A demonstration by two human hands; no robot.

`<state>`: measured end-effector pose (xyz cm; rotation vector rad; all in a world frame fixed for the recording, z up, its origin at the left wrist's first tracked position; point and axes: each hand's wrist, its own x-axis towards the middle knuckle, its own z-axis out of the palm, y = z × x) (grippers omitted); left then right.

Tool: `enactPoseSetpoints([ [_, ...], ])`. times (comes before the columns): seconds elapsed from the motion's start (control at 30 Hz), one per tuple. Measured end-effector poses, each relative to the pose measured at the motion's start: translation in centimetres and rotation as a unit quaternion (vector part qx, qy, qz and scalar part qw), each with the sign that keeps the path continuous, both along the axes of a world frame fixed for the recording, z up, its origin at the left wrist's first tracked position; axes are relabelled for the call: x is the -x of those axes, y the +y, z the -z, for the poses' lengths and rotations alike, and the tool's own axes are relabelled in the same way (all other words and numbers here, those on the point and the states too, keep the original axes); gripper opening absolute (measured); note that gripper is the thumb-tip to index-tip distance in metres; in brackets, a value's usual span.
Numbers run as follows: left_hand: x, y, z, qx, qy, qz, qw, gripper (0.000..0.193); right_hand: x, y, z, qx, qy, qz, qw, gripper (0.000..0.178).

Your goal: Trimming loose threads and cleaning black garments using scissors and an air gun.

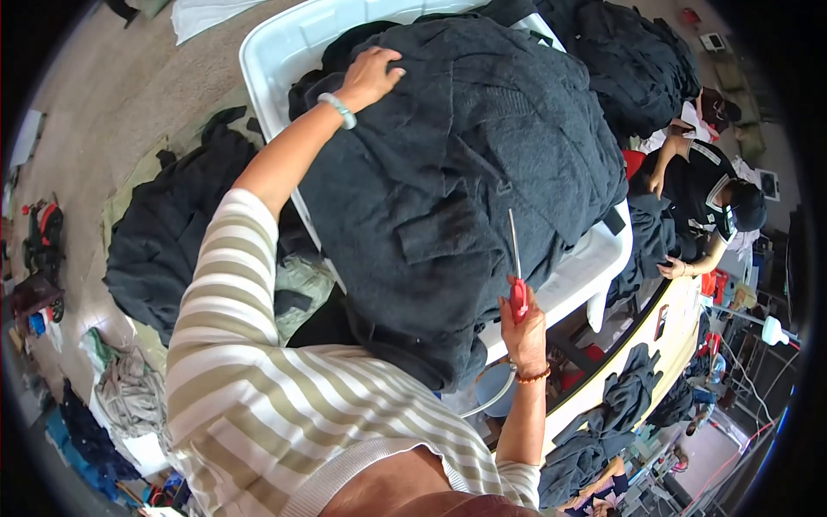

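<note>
A large heap of dark grey knit garments (431, 172) fills a white plastic tub (265, 82) in front of me. My left hand (370, 76), a pale bangle at its wrist, lies on the heap's far left part with its fingers apart. My right hand (525, 336), with a beaded bracelet, is closed round a red-handled air blow gun (518, 297). Its long thin metal nozzle points away from me, over the garments near the tub's right side. A pale hose (493, 401) runs from below this hand.
More dark garments (185, 233) lie on the floor at left, and another dark pile (633, 69) stands at far right. A co-worker in black (702, 185) handles dark cloth beside a pale table (663, 345). A grey cloth heap (133, 388) lies at lower left.
</note>
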<state>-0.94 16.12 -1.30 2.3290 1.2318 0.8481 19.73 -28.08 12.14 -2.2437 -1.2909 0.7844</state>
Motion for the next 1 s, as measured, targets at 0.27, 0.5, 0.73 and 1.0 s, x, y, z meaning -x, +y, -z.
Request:
enactPoseSetpoints([
  [0.27, -5.8, 3.9, 0.0, 0.160, 0.115, 0.099, 0.975, 0.072, 1.1, 3.3, -1.8, 0.015, 0.033, 0.048, 0.998, 0.034],
  [0.5, -5.0, -10.9, -11.4, 0.123, -0.073, 0.402, 0.904, 0.015, 1.8, 9.8, -1.3, -0.202, 0.081, 0.015, 0.976, 0.061],
  [0.73, -3.8, -20.2, -13.1, 0.181, -0.112, 0.408, 0.888, 0.019, 2.6, 10.3, -2.4, -0.275, 0.102, -0.044, 0.955, 0.046],
  [1.0, -3.6, -26.6, -13.2, 0.258, -0.148, 0.387, 0.873, 0.018, 2.8, 2.6, -3.3, -0.320, 0.037, -0.023, 0.946, 0.027],
])
